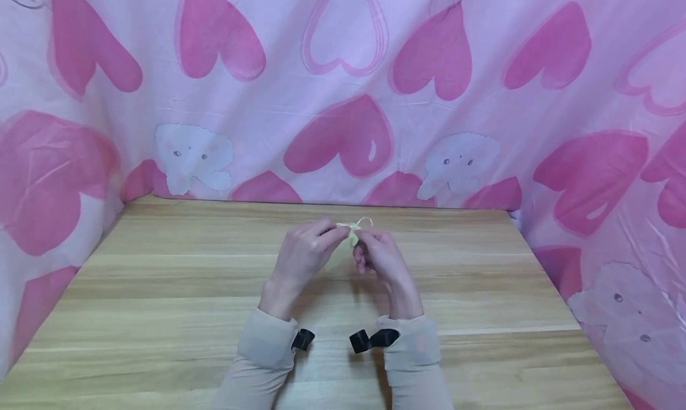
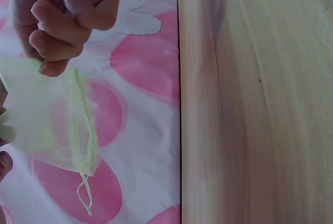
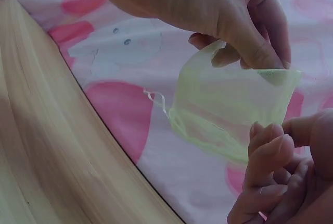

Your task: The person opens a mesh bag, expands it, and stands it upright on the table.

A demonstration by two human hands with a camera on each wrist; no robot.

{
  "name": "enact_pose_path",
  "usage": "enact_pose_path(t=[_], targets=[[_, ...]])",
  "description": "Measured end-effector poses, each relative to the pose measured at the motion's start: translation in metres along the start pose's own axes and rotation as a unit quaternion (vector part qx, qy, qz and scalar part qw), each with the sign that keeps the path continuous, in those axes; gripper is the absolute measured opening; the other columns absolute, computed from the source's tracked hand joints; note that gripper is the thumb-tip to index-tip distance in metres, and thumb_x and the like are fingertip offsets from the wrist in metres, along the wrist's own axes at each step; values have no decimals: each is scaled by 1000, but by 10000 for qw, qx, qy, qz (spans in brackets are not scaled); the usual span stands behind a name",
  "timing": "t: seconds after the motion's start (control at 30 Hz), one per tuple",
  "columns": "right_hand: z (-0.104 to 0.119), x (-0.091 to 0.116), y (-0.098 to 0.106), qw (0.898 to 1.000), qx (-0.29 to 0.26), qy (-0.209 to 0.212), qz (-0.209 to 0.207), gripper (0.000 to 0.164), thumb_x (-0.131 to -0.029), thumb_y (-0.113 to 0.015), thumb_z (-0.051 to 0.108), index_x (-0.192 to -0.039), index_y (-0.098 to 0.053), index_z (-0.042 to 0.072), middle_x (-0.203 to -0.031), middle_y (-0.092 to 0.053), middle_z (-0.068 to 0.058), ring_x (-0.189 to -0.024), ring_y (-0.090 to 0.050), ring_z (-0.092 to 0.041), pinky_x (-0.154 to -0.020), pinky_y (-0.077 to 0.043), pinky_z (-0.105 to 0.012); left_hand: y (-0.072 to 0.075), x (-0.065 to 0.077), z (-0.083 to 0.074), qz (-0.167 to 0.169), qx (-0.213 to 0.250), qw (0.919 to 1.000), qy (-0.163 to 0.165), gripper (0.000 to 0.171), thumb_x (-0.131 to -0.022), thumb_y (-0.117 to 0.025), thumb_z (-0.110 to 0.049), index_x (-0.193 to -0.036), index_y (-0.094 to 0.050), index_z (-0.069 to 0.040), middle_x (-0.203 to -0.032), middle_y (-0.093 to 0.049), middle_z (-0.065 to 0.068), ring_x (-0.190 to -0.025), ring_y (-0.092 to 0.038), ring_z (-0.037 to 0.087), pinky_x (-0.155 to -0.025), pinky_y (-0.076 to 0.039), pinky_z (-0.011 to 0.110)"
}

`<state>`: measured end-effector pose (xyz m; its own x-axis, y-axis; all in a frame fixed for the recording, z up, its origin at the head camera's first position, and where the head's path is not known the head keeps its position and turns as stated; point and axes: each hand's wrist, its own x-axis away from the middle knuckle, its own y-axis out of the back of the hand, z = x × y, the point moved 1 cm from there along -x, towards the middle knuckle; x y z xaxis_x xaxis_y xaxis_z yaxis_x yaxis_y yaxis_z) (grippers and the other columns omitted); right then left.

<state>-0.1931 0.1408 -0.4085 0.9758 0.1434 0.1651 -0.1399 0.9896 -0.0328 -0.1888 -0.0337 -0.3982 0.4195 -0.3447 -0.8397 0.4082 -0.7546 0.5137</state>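
Observation:
A pale yellow-green sheer drawstring pouch [image 1: 354,238] is stretched between the two hands, above the far part of the table. My left hand [image 1: 304,249] pinches one side, its fingertips at the pouch's edge in the right wrist view. From the other side my right hand [image 1: 382,256] pinches an edge between thumb and fingers, the other fingers curled. The gathered end of the pouch [image 2: 80,125] and its thin cord [image 2: 85,195] dangle loose in the left wrist view. Only the left fingertips [image 2: 5,164] show at that view's left edge.
Below the hands lies a wood-grain table [image 1: 187,315]. A pink curtain [image 1: 343,130] with hearts and white cartoon animals rises behind it and along both sides. Black wrist mounts [image 1: 360,341] sit on the beige sleeves [image 1: 409,344].

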Motion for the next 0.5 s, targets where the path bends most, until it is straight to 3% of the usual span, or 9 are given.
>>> enact_pose_path(t=[0.2, 0.27, 0.33, 0.4, 0.5], targets=[[0, 0, 1, 9988, -165, 281, -371, 36, -100, -53, 18, -67, -55, 5, -54, -51, -2, -40, -44, -12, -40, -38, -22, 5, 2, 9, -177, 361, 9988, 284, 41, -83, -77, -33, -114, -70, -7, -94, -68, 5, -65, -61, 13, -52, -48, 22], [1, 0, 3, 9977, -186, 375, -525, 36, -100, -54, 19, -67, -54, 5, -54, -50, -3, -40, -44, -12, -41, -38, -22, 9, 4, 14, -284, 547, 9960, 649, 39, -88, -72, -35, -114, -70, -6, -96, -68, 5, -68, -61, 14, -53, -47, 24], [2, 1, 5, 9969, -193, 439, -622, 37, -100, -55, 21, -68, -53, 5, -55, -50, -3, -40, -44, -12, -41, -39, -22, 13, 6, 19, -432, 816, 9878, 1251, 32, -94, -67, -32, -109, -71, -4, -92, -68, 6, -69, -60, 14, -54, -48, 25], [2, 2, 8, 9963, -123, 547, -654, 37, -101, -55, 23, -69, -53, 3, -56, -50, -4, -41, -45, -13, -42, -38, -22, 15, 7, 23, -458, 1224, 9700, 2049, 28, -98, -61, -28, -103, -73, -4, -84, -68, 6, -68, -60, 13, -55, -49, 26], [4, 3, 10, 9953, -8, 750, -621, 38, -101, -55, 25, -73, -53, 0, -57, -50, -5, -42, -46, -14, -44, -37, -23, 16, 8, 26, -126, 2027, 9244, 3228, 30, -101, -57, -28, -99, -73, -3, -77, -66, 8, -65, -59, 14, -55, -48, 26]])
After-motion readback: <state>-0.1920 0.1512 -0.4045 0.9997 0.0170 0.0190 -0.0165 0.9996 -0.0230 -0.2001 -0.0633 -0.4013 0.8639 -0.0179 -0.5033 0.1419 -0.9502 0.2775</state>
